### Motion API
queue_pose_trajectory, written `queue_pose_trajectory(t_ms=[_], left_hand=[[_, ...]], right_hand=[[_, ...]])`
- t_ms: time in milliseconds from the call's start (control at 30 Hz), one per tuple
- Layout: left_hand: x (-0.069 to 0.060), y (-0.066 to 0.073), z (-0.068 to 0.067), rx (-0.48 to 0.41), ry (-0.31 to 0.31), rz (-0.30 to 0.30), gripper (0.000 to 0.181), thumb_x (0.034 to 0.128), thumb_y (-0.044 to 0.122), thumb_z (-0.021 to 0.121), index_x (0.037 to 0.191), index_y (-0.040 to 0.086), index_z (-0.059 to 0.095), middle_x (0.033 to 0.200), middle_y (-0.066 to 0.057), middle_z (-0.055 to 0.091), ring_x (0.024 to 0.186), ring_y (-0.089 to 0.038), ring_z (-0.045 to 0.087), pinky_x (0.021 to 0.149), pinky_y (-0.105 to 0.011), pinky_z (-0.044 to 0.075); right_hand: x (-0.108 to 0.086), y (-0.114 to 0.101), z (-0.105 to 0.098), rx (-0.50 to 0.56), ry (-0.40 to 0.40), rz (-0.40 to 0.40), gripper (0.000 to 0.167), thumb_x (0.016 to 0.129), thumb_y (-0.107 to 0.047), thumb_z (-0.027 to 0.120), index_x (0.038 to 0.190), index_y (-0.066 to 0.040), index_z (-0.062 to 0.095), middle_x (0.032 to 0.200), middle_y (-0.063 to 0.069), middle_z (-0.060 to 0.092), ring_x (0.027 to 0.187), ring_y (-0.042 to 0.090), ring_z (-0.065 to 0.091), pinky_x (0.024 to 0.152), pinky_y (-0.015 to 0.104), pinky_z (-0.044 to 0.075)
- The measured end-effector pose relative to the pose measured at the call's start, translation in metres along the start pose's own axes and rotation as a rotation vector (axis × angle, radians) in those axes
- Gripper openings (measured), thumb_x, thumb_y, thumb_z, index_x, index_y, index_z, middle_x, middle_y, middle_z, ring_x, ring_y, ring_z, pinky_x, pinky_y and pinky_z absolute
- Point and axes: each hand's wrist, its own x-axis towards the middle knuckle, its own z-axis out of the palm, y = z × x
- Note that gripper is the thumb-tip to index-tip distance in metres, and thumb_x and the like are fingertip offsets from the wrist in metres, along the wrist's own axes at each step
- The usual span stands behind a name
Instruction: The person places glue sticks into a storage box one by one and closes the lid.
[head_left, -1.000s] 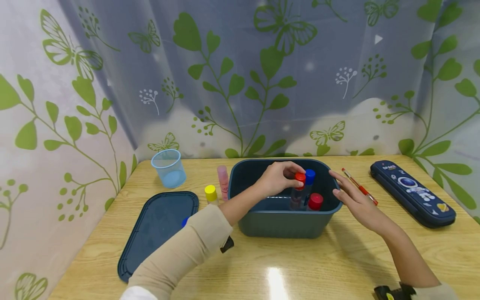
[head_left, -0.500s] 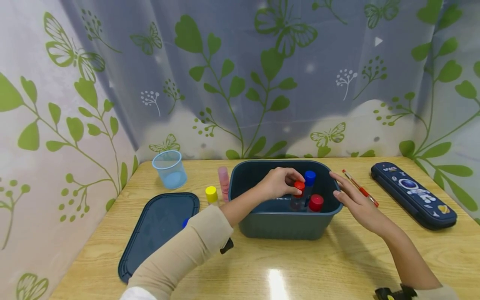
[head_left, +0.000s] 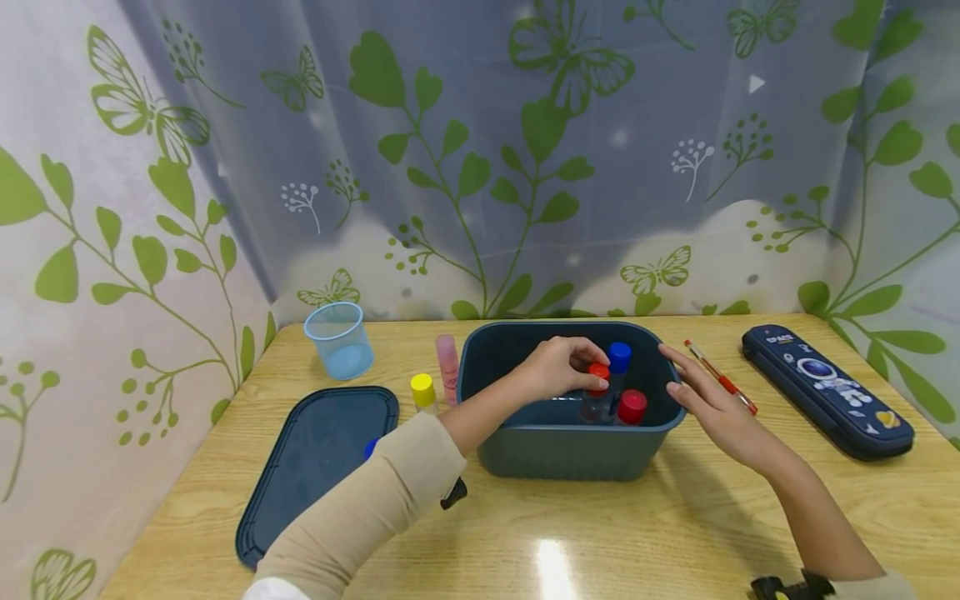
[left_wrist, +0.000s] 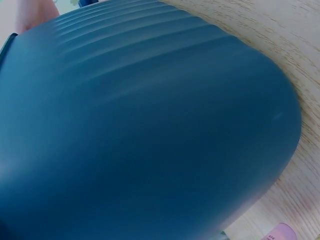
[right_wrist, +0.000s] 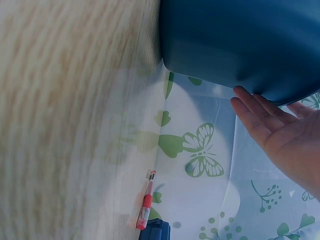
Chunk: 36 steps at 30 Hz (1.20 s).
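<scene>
Inside a dark blue-green plastic bin (head_left: pixel 562 454), my left hand (head_left: pixel 558 367) pinches the red cap of a clear bottle (head_left: pixel 597 379) that stands upright. Right beside it are a blue-capped bottle (head_left: pixel 619 358) and another red-capped bottle (head_left: pixel 632 407). The bin's wall hides the bottles' lower parts. My right hand (head_left: pixel 712 408) rests against the bin's right end with its fingers extended; in the right wrist view the fingertips (right_wrist: pixel 240 92) touch the outer wall. The left wrist view is mostly filled by the bin's outside.
Left of the bin stand a pink tube (head_left: pixel 447 367) and a yellow-capped bottle (head_left: pixel 423 390). A dark lid (head_left: pixel 322 450) lies further left, with a blue cap (head_left: pixel 371 448) partly behind my sleeve. A clear cup (head_left: pixel 339 342) stands behind. To the right lie a red pen (head_left: pixel 722 377) and a pencil case (head_left: pixel 825 387).
My left hand has lowered the red-capped bottle a little deeper into the bin over the first half second, then stayed almost still. The right hand keeps its place on the bin.
</scene>
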Motion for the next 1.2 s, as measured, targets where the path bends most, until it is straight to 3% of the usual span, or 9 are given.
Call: queue_pose_trajectory(t_ms=[333,667,967,1200], left_hand=[[-0.002,0.000,-0.004,-0.040,0.007,0.024,0.025,0.0812,0.017,0.071,0.105,0.009,0.066,0.096,0.004,0.064,0.085,-0.004,0.059,0.074,-0.016,0.046],[-0.013,0.002,-0.018,-0.182,0.114,0.091,0.030,0.0839,0.019,0.069,0.111,0.008,0.064,0.103,0.000,0.063,0.088,-0.004,0.058,0.076,-0.020,0.046],[-0.054,0.022,-0.043,-0.344,0.225,0.213,0.030,0.0857,0.018,0.067,0.114,0.010,0.062,0.108,0.001,0.062,0.100,-0.010,0.056,0.081,-0.024,0.047],[-0.096,0.026,-0.056,-0.361,0.257,0.305,0.030,0.0877,0.014,0.064,0.116,0.008,0.060,0.115,-0.004,0.058,0.104,-0.015,0.055,0.087,-0.030,0.045]], right_hand=[[0.000,0.000,0.000,-0.003,0.000,-0.004,0.054,0.101,-0.019,0.036,0.147,-0.005,0.011,0.148,0.023,0.006,0.128,0.053,0.009,0.092,0.069,0.019],[0.000,0.001,0.004,-0.013,0.005,0.002,0.054,0.101,-0.019,0.037,0.148,-0.006,0.012,0.149,0.022,0.007,0.128,0.052,0.010,0.092,0.068,0.020],[-0.001,0.000,0.003,0.006,0.002,-0.011,0.054,0.101,-0.018,0.036,0.147,-0.005,0.011,0.148,0.022,0.007,0.129,0.051,0.010,0.093,0.067,0.020],[-0.001,-0.001,0.000,0.014,-0.004,-0.008,0.055,0.101,-0.018,0.036,0.147,-0.005,0.010,0.149,0.022,0.004,0.129,0.051,0.009,0.093,0.065,0.020]])
